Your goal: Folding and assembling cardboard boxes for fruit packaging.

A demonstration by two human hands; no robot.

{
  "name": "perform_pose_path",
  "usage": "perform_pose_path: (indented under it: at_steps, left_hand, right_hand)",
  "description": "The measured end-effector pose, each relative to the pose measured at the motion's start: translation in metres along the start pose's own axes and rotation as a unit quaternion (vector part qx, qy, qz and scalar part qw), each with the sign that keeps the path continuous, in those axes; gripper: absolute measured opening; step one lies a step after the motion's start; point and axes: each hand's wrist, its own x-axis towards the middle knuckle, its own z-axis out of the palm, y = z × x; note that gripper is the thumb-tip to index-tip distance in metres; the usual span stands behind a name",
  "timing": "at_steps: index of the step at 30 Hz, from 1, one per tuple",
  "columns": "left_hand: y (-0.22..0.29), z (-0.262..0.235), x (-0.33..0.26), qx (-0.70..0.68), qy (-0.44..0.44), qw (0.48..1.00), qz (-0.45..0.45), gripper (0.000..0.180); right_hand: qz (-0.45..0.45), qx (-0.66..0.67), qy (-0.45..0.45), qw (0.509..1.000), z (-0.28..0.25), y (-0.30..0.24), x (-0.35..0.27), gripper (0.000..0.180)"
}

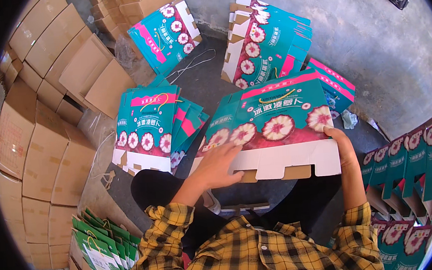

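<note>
A teal printed gift carton point(294, 103) with a pink band, pictures of sliced radish, a yellow cord handle and a white notched flap lies across my lap, tilted toward me. My right hand point(344, 148) grips its right edge, thumb on the printed face; the fingers behind are hidden. Across the carton's lower left, my left hand point(216, 166) rests with fingers stretched out over the print, thumb beside the white flap. Left of it leans a pile of flat matching cartons point(147, 125), fanned out at its right side.
More flat cartons stand ahead, one stack point(165, 37) at far left and another point(264, 42) at far right, before a grey wall. Brown cardboard boxes point(45, 153) are piled along the left. Green-and-white bags point(101, 255) stand lower left; opened teal cartons point(406, 170) line the right.
</note>
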Motion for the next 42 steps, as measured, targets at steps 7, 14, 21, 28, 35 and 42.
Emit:
perform_pose_path:
  at_steps: [7,14,21,28,35,42]
  left_hand:
    - [0.011,0.043,-0.002,0.123,0.093,0.988,0.015,0.060]
    - [0.042,0.053,0.054,0.189,0.139,0.971,0.038,0.031]
    - [0.040,-0.003,0.085,-0.157,0.127,0.973,-0.115,0.027]
    - [0.031,0.028,0.089,-0.200,0.132,0.962,-0.127,0.025]
    - [-0.005,0.036,0.090,-0.216,0.178,0.952,-0.124,0.032]
    - [-0.002,-0.016,0.059,-0.055,0.070,0.983,-0.159,0.072]
  right_hand:
    - [-0.021,-0.071,-0.045,0.996,0.000,-0.014,-0.011,0.031]
    - [-0.108,-0.072,-0.070,0.989,0.039,-0.040,-0.002,0.067]
    - [-0.197,-0.340,-0.151,0.907,0.075,0.005,-0.019,0.088]
    - [-0.193,-0.522,-0.089,0.826,0.116,0.045,-0.011,0.085]
    - [-0.211,-0.545,-0.045,0.810,0.104,0.059,0.023,0.031]
    - [-0.283,-0.487,0.021,0.826,0.070,0.025,0.060,0.025]
